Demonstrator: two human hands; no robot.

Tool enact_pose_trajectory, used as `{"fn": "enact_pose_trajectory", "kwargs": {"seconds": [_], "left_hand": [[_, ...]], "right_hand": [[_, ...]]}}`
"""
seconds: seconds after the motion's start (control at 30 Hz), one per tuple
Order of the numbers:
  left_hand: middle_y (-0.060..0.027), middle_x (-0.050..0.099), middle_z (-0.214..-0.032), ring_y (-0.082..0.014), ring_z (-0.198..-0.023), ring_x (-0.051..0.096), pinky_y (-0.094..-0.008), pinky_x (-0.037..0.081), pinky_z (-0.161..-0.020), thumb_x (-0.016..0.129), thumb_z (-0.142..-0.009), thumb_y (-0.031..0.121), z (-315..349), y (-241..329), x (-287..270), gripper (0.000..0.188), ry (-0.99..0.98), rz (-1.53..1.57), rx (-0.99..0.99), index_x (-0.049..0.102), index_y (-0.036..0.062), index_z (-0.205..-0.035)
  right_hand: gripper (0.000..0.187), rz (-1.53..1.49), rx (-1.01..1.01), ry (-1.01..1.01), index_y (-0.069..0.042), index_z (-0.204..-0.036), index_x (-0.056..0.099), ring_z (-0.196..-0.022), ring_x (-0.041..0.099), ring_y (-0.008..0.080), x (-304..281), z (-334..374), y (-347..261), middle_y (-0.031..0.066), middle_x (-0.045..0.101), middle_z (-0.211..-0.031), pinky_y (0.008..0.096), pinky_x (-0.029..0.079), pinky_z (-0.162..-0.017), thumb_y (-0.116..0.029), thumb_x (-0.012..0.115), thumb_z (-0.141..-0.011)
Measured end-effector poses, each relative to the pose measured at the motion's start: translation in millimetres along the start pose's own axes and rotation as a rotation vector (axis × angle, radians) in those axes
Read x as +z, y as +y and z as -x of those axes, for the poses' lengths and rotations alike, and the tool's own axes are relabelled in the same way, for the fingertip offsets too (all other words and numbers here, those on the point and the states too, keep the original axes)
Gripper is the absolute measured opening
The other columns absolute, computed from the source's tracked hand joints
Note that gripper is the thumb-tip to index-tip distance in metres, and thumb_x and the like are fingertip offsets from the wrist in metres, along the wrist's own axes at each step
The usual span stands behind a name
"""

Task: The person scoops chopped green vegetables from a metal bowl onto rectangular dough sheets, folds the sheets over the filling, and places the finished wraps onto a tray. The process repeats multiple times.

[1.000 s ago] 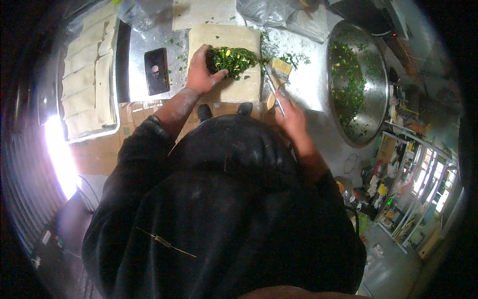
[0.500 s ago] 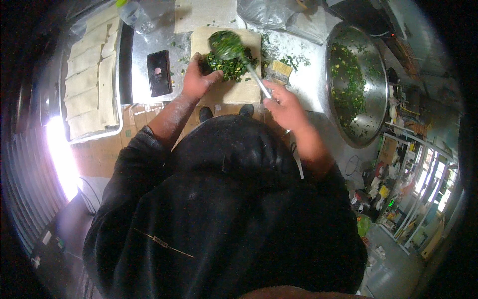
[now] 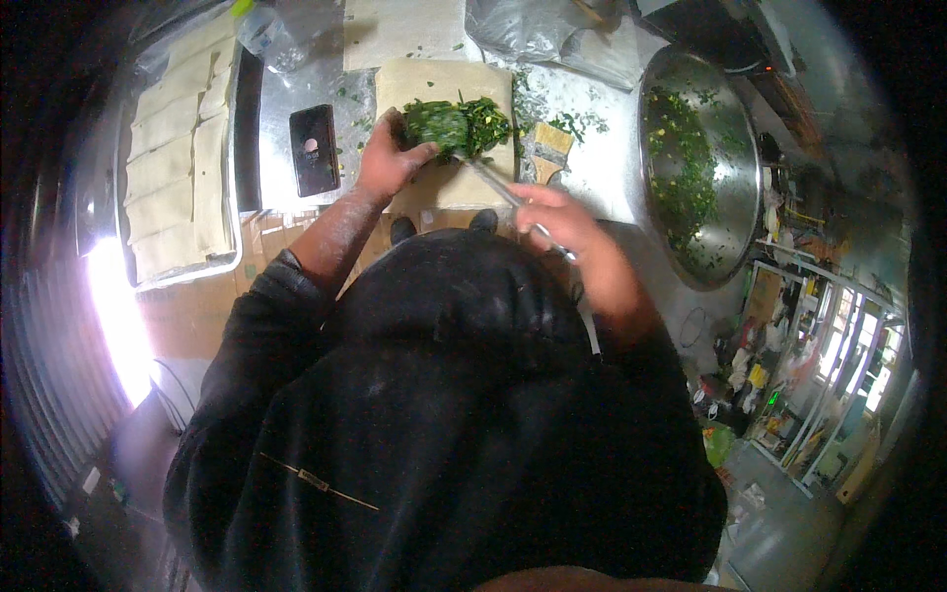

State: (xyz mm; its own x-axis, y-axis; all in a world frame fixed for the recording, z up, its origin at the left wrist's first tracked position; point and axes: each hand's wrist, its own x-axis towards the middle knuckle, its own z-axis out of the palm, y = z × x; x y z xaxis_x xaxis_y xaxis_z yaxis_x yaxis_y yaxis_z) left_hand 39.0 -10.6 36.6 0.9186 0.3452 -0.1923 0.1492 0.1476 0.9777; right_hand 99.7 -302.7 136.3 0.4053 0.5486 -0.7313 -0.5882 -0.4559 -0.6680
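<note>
My right hand (image 3: 559, 219) is closed around the metal handle of a ladle (image 3: 491, 182), whose bowl is blurred and covered with greens. That bowl lies low over a heap of chopped greens with yellow bits (image 3: 487, 122) on a pale rectangular dough sheet (image 3: 439, 77). At the heap's left edge is my left hand (image 3: 392, 158), thumb and fingers spread, its fingertips at the greens and partly out of sight. A flat brush with pale bristles (image 3: 552, 148) lies just right of the dough.
A large steel bowl (image 3: 745, 212) of chopped greens stands right. At left is a tray (image 3: 238, 237) of dough sheets. A black phone (image 3: 314, 148), a plastic bottle (image 3: 264, 32), clear plastic sheeting (image 3: 538, 30) and another dough sheet (image 3: 400, 35) lie around the floury table.
The ladle's bowl has come down and toward me onto the greens, and my right hand has shifted slightly nearer my body. My left hand has barely moved.
</note>
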Motion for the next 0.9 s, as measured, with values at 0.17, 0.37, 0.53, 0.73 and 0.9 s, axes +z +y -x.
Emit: {"fn": "enact_pose_trajectory", "kwargs": {"seconds": [0.17, 0.37, 0.53, 0.73, 0.9], "left_hand": [[-0.0223, 0.058, -0.137, -0.0286, -0.126, 0.058, -0.0386, 0.046, -0.109, 0.085, -0.079, 0.012, -6, -11, -5, 0.083, 0.025, -0.064, -0.044, 0.037, -0.0105, -0.144], [-0.0215, 0.057, -0.138, -0.0273, -0.126, 0.058, -0.0382, 0.045, -0.110, 0.085, -0.078, 0.010, -2, -7, -1, 0.084, -0.016, -0.013, 0.005, 0.037, -0.0098, -0.144], [-0.0215, 0.057, -0.139, -0.0275, -0.127, 0.057, -0.0384, 0.044, -0.111, 0.084, -0.078, 0.008, -3, 0, -1, 0.083, -0.038, -0.026, -0.001, 0.037, -0.0099, -0.145], [-0.0225, 0.055, -0.141, -0.0283, -0.130, 0.056, -0.0387, 0.044, -0.112, 0.083, -0.079, 0.007, 1, -8, -6, 0.086, -0.025, -0.051, -0.008, 0.034, -0.0106, -0.148], [-0.0235, 0.055, -0.140, -0.0291, -0.129, 0.056, -0.0390, 0.045, -0.111, 0.082, -0.079, 0.007, 2, -5, -6, 0.087, -0.022, -0.061, -0.021, 0.032, -0.0110, -0.149]], "right_hand": [[0.056, 0.109, -0.001, 0.124, -0.010, -0.149, 0.049, -0.055, 0.050, 0.0093, 8, -3, 2, 0.0032, 0.062, -0.083, 0.0238, 0.038, -0.048, -0.010, 0.062, -0.094], [0.053, 0.328, -0.292, 0.430, -0.009, -0.146, 0.053, -0.063, 0.059, 0.0133, -9, 14, 18, 0.0087, 0.068, -0.093, 0.0280, 0.047, -0.056, -0.006, 0.062, -0.094], [0.052, 0.832, -0.486, 0.654, -0.014, -0.141, 0.058, -0.099, 0.068, 0.0414, -10, -5, 13, 0.0232, 0.070, -0.113, 0.0447, 0.054, -0.089, -0.010, 0.066, -0.090], [0.050, 0.996, -0.487, 0.625, -0.019, -0.140, 0.060, -0.103, 0.065, 0.0445, -5, 13, 23, 0.0219, 0.068, -0.116, 0.0469, 0.054, -0.089, -0.012, 0.065, -0.090], [0.050, 1.057, -0.491, 0.565, -0.026, -0.139, 0.061, -0.096, 0.065, 0.0444, 7, -11, 14, 0.0213, 0.068, -0.109, 0.0502, 0.054, -0.083, -0.014, 0.063, -0.091]]}}
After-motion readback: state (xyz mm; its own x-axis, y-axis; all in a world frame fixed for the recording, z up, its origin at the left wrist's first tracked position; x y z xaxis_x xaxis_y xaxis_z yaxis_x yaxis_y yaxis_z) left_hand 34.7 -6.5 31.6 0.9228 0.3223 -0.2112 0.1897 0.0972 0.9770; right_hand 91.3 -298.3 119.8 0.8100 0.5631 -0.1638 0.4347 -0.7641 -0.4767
